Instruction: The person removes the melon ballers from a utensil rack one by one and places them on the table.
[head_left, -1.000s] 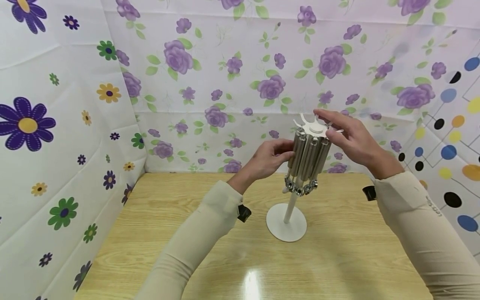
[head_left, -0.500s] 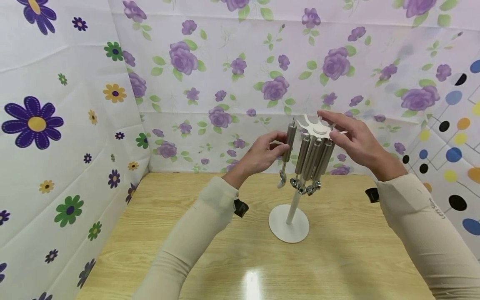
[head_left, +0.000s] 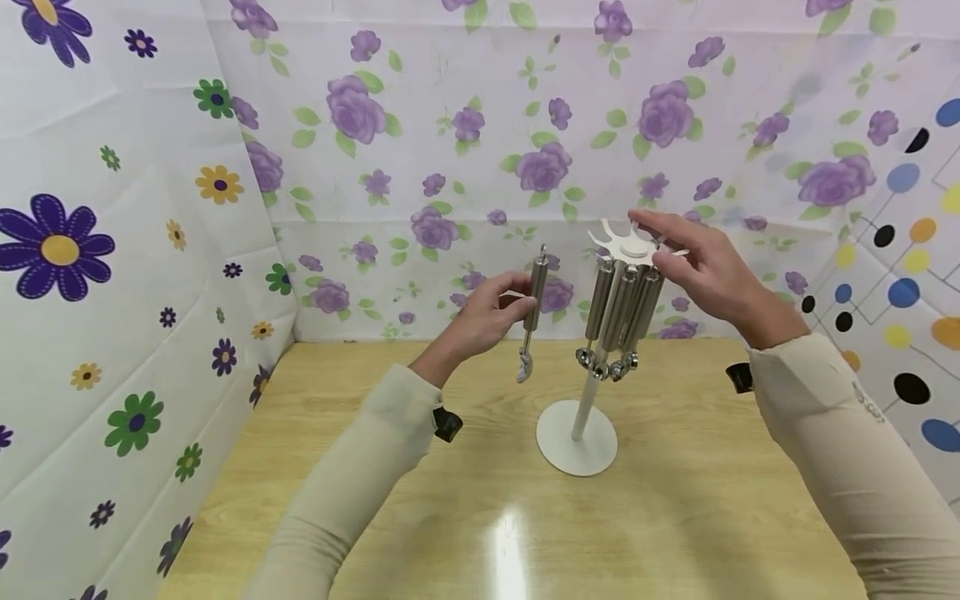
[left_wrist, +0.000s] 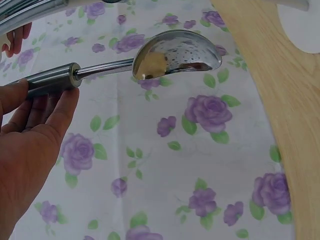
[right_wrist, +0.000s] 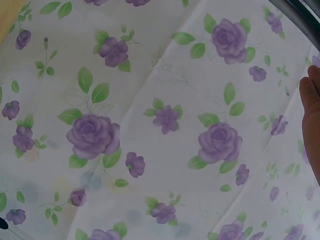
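Note:
My left hand [head_left: 486,318] pinches a steel perforated spoon [head_left: 537,292] by its thick handle, head down, in the air left of a white hanging rack [head_left: 579,454]. In the left wrist view, the spoon's shiny rounded bowl [left_wrist: 177,52] shows small holes. My right hand [head_left: 708,267] grips the rack's hooked top, thumb at the near edge and index finger at the far side. Several steel utensils [head_left: 617,308] hang below the hooks, bowls down. The right wrist view catches only part of the right hand [right_wrist: 312,117] at its edge.
The rack stands on a wooden table [head_left: 480,483] by its round base. A cloth with purple roses [head_left: 450,167] hangs behind the table. Another patterned cloth [head_left: 135,317] hangs on the left, and one with coloured dots [head_left: 900,333] on the right.
My left hand has drawn the perforated spoon off the rack and moved it left, apart from the other utensils. The right hand stays at the rack's top.

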